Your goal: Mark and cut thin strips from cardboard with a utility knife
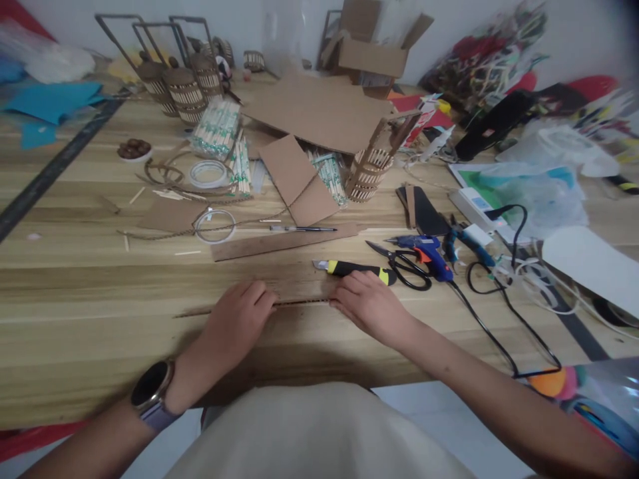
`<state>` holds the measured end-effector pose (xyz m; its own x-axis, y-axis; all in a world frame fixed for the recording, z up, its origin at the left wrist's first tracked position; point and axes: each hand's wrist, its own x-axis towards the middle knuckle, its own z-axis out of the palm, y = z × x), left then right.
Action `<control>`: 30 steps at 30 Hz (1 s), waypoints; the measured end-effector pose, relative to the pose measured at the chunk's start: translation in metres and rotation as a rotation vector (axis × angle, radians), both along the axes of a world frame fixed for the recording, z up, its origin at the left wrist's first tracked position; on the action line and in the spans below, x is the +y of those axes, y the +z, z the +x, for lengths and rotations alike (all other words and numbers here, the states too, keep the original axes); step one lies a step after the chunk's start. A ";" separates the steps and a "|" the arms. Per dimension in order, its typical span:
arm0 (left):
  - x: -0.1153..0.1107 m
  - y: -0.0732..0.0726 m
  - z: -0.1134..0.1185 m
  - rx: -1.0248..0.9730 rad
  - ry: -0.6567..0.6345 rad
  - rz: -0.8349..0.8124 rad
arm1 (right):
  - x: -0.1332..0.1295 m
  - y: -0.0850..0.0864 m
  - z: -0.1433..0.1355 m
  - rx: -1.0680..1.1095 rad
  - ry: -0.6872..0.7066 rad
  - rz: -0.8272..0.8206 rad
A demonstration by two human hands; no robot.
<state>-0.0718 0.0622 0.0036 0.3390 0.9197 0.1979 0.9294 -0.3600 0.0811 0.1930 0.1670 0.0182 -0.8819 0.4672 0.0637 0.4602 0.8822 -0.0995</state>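
Observation:
A narrow cardboard strip point(302, 302) lies across the near part of the table, its corrugated edge toward me. My left hand point(244, 306) is closed on it left of the middle, fingers curled. Farther right, my right hand point(367, 306) grips the same strip with its fingers pressed together. The strip's left end sticks out past my left hand. Just beyond my right hand lies a yellow and black utility knife point(349, 269) with some blade showing. Behind it rests another flat cardboard strip point(289, 243), with a pen point(304, 229) at its far edge.
Black scissors point(404, 263), a blue glue gun point(429, 253) and pliers point(472, 246) lie at right. A stick-sided cardboard bucket point(369, 174) stands behind them. Tape rolls point(207, 174), bundled sticks point(217, 130) and cardboard sheets point(309, 110) fill the back. Finished-looking lidded buckets point(187, 93) stand back left.

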 end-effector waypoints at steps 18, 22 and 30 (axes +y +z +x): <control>-0.034 -0.028 -0.025 -0.102 -0.042 0.027 | -0.007 -0.025 0.007 0.279 0.012 -0.264; -0.048 -0.027 -0.038 -0.079 -0.036 0.041 | -0.007 -0.025 0.007 0.282 0.025 -0.250; -0.044 -0.026 -0.037 -0.009 -0.034 0.067 | -0.006 -0.024 0.008 0.227 0.053 -0.209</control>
<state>-0.1083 0.0184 -0.0226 0.3681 0.8922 0.2617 0.9157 -0.3966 0.0643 0.2012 0.1614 -0.0059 -0.8795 0.4449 0.1691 0.3598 0.8540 -0.3759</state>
